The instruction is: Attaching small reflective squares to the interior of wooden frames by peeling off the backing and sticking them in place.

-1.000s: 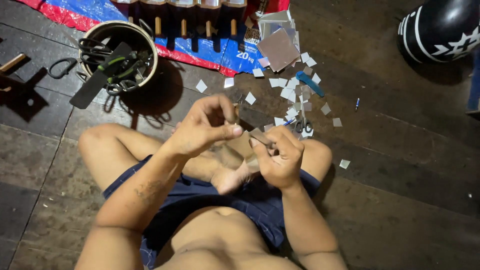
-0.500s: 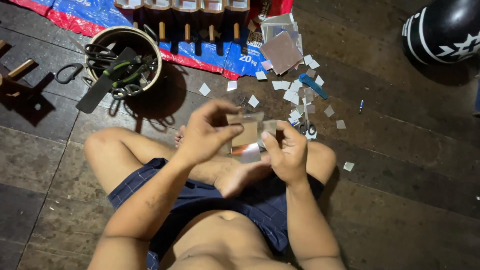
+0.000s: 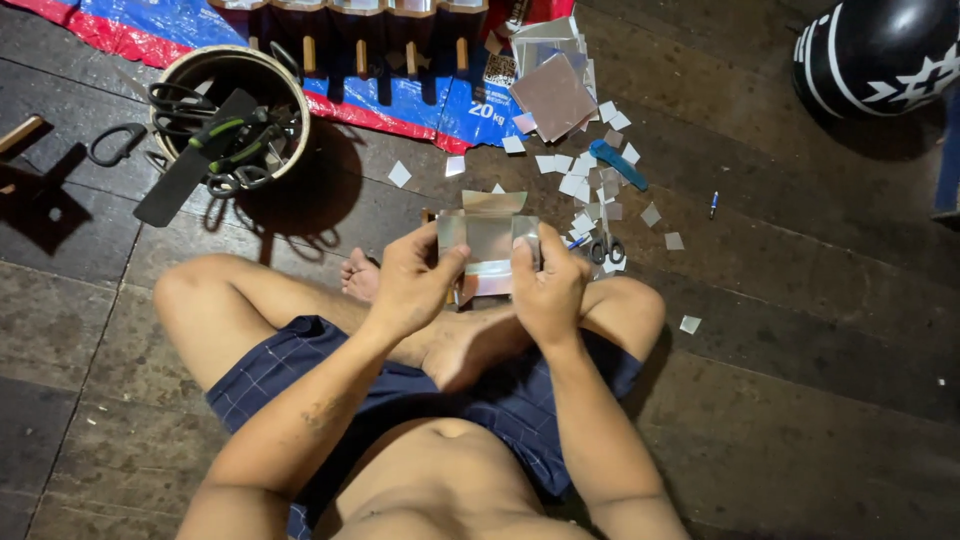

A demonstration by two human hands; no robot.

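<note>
Hands moved apart; left hand [image 3: 415, 285] and right hand [image 3: 548, 285] now grip shiny sheet [image 3: 489, 245] edges, flat.

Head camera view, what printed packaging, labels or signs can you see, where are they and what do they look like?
Woven sack: spread flat on the floor at top, blue with red edge and white print.
Small printed label: top centre beside the stacked silver sheets, square, dark pattern on white.
No screens or signs.

The dark wooden plank floor [image 3: 800, 330] carries a round bucket of tools [image 3: 228, 110], with a blue-and-red tarp [image 3: 400, 100] just behind it, scattered small silver squares [image 3: 590, 185] to its right, and a black helmet [image 3: 878, 55] beyond those.
</note>
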